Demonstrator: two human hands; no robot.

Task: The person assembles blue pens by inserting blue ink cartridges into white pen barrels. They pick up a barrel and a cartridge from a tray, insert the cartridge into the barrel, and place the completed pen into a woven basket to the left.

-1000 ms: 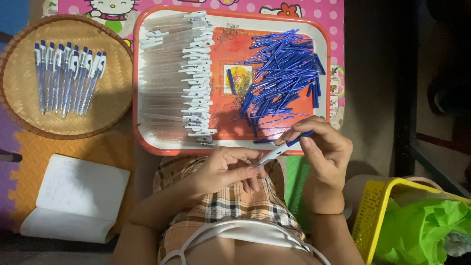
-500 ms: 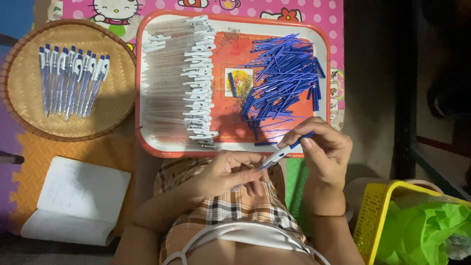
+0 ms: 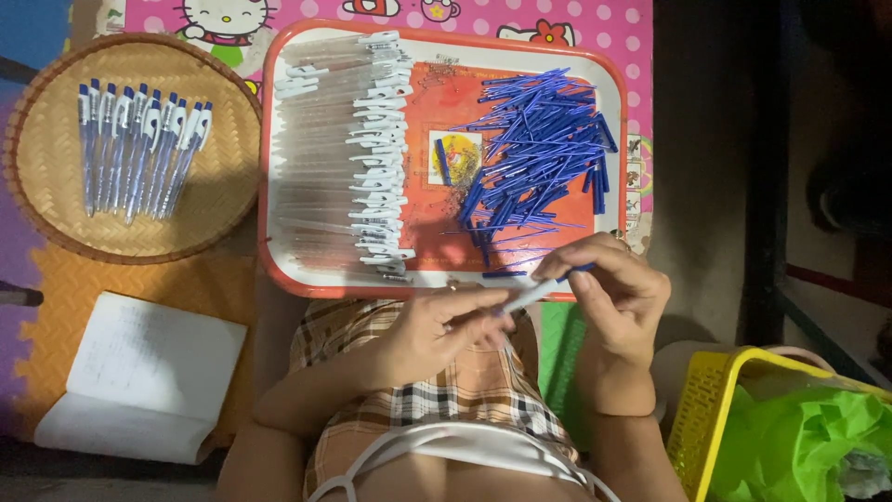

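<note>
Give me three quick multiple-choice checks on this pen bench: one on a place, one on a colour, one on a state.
1. Where do the finished pens lie?
A. woven basket
B. red tray
C. yellow crate
2. What colour is the refill pile on the tray?
A. green
B. blue
C. white
3. How is the pen at the tray's near edge held?
A. left hand alone
B. lying loose
C. between both hands

A: the finished pens lie in the woven basket.
B: the refill pile on the red tray is blue.
C: left hand and right hand both grip the pen.

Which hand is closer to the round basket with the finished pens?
Left. The left hand sits right of and below the woven basket; the right hand is farther right, beyond the red tray.
</note>
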